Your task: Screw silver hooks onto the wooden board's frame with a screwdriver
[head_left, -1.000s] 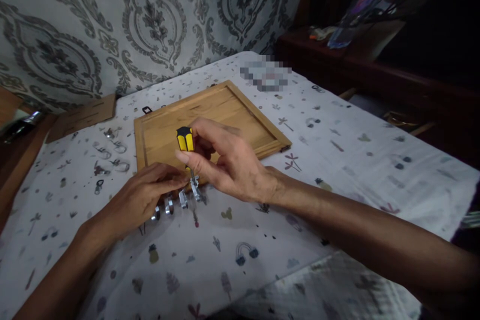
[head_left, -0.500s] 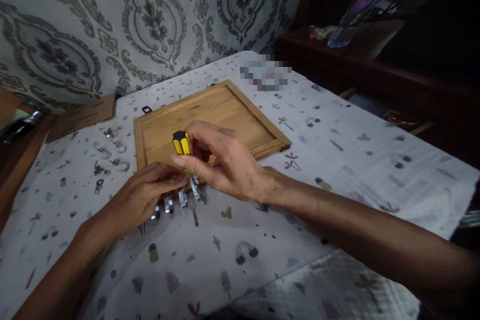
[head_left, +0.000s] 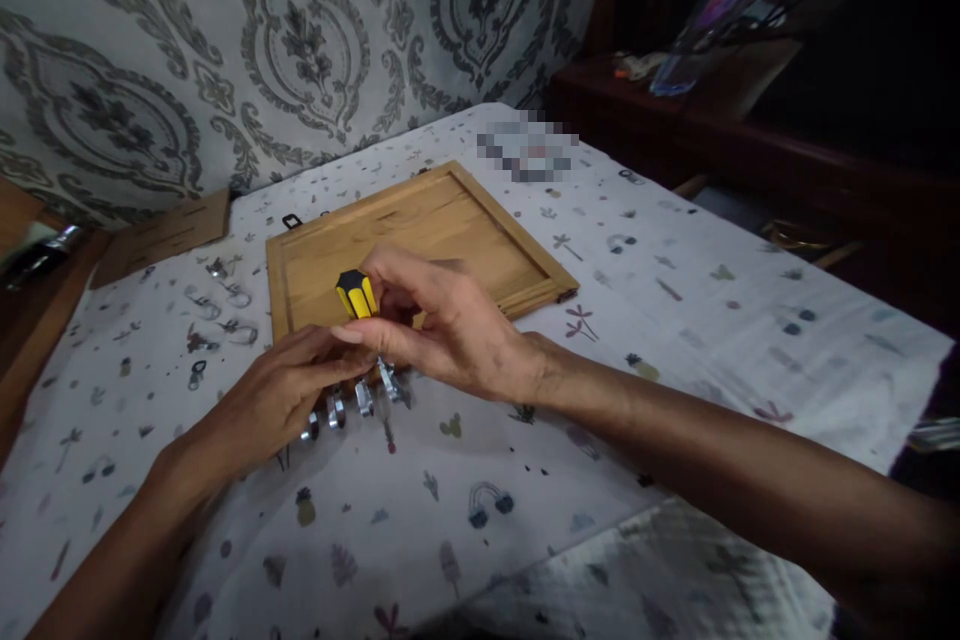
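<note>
My right hand [head_left: 459, 330] is closed around the handle of a yellow and black screwdriver [head_left: 356, 294], thumb and fingers pinching it. Its shaft and tip are hidden behind the hand. Below it, at the near edge of a framed wooden board [head_left: 405, 235], is a row of several shiny metal hooks [head_left: 364, 397], which stick out towards me. My left hand [head_left: 289, 380] is closed at that same edge, just left of the screwdriver. Its fingertips are partly covered by my right thumb, and what they pinch does not show.
Several loose metal hooks [head_left: 238, 331] lie left of the board on the patterned tablecloth [head_left: 360, 520]. A flat piece of cardboard [head_left: 165, 235] is at the back left. On the dark furniture at the right stands a clear bottle [head_left: 679, 60]. A blurred-out item lies behind the board.
The screwdriver handle has tilted slightly left and dropped a little, and my right thumb has moved left with it. The left hand and the board stay almost where they were.
</note>
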A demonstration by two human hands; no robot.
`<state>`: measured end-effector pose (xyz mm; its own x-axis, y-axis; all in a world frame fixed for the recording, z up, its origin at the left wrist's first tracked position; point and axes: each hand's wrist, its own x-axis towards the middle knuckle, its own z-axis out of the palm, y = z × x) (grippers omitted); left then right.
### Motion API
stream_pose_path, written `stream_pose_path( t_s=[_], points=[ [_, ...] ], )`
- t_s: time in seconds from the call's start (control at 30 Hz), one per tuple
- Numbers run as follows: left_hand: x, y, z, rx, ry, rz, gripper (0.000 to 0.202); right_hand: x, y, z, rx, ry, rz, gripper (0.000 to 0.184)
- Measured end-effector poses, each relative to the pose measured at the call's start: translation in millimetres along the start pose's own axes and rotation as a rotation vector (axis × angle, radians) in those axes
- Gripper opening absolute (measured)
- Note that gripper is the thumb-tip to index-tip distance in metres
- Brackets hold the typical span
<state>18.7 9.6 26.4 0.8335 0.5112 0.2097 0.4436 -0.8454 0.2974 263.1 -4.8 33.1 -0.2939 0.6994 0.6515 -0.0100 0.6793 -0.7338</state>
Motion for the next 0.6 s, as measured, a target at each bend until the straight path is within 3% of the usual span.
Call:
stream_pose_path(
  t_s=[0.3,0.47,0.6],
  points=[
    [0.7,-1.5,-1.4,0.006,0.002,0.049,0.048,3.3,-4.0,-1.1,0.224,-0.111,0.097,0.03],
    [2.4,0.0,-2.1,-0.015,0.004,0.054,0.049,6.1,-7.5,-7.0,0.2,-0.183,0.108,0.039],
    [1.7,-1.4,-1.5,-0.016,0.006,0.048,0.047,7.7,-8.6,-11.7,0.246,-0.259,0.168,0.034]
  ],
)
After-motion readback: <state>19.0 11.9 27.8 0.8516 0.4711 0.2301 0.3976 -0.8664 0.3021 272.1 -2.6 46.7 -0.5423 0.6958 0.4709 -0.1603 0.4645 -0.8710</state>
